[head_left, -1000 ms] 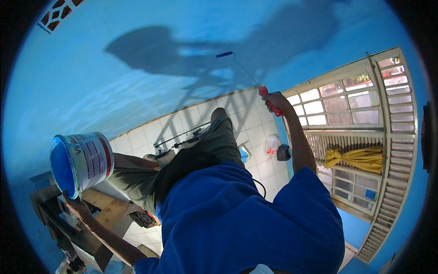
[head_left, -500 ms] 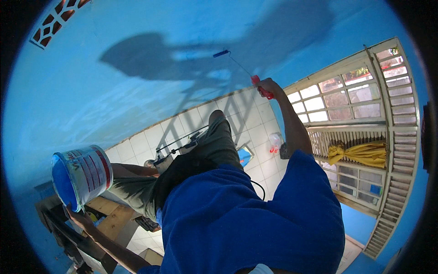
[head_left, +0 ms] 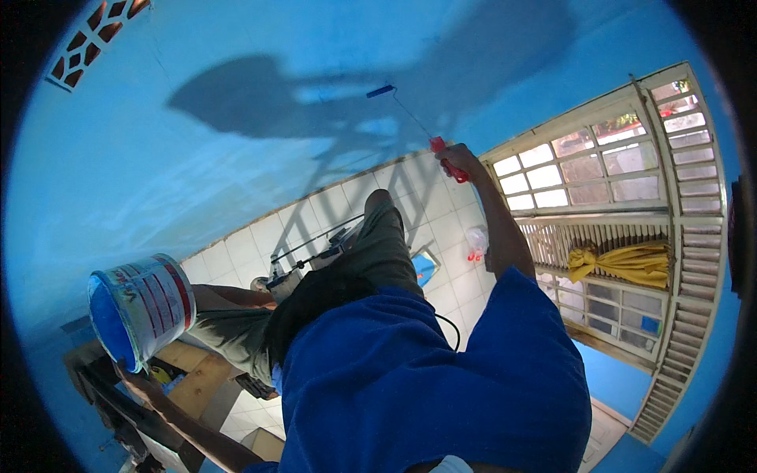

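My right hand (head_left: 459, 158) grips the red handle of a small paint roller (head_left: 380, 91), whose dark blue sleeve is on or close to the light blue wall (head_left: 197, 165) on a thin wire arm. My left hand (head_left: 138, 377) holds a white bucket of blue paint (head_left: 162, 311) by its lower rim, at the lower left, with the opening turned toward the left of the picture. My legs, in olive trousers, stand over a metal ladder (head_left: 292, 276), and a large shadow falls across the wall around the roller.
Barred, louvred windows (head_left: 591, 165) with a knotted yellow cloth (head_left: 615, 264) line the right side. A pierced vent (head_left: 91, 39) is high at upper left. Below are a white tiled floor (head_left: 430, 229), plastic bags (head_left: 476, 243), and wooden boards and dark clutter (head_left: 197, 378) at lower left.
My right hand and the roller have shifted slightly up and left in the picture since a second ago. The bucket and my left hand appear a little lower.
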{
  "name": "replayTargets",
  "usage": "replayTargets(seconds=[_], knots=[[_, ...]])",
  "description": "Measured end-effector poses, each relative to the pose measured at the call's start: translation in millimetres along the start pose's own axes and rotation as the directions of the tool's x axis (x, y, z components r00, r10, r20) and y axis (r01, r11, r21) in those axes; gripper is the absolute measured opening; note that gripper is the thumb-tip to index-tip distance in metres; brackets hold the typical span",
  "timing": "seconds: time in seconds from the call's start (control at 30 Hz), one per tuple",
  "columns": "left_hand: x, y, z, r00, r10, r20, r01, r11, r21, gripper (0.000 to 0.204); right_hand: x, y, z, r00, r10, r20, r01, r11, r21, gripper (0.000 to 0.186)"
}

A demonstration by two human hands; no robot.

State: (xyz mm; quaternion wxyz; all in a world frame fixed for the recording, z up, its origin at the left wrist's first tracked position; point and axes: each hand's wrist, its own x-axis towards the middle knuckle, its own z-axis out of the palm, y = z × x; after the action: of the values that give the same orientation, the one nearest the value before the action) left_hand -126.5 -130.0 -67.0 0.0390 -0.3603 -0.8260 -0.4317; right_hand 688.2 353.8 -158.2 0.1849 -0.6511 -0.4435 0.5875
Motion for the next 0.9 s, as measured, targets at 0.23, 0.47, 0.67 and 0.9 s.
replayTargets(seconds=[0.23,0.47,0.67,0.9], knots=[[-22,82,27,0.892,0.443,0.093,-0.444,0.814,0.374,0.048,-109,-39,-18,0.998,-0.032,-0.052,0.029,0.997,-0.071,0.016],[-8,64,41,0.859,0.496,0.127,-0.512,0.832,0.214,0.048,-101,15,27,0.993,-0.070,-0.091,0.075,0.996,0.051,0.019],[-9,140,65,0.941,-0.335,0.045,0.302,0.775,-0.556,0.038,-108,4,61,0.988,-0.115,-0.105,0.122,0.990,0.066,0.015],[-12,154,66,0.960,-0.259,0.110,0.277,0.802,-0.529,0.042,-219,-42,56,0.966,-0.220,-0.138,0.221,0.975,-0.008,0.012]])
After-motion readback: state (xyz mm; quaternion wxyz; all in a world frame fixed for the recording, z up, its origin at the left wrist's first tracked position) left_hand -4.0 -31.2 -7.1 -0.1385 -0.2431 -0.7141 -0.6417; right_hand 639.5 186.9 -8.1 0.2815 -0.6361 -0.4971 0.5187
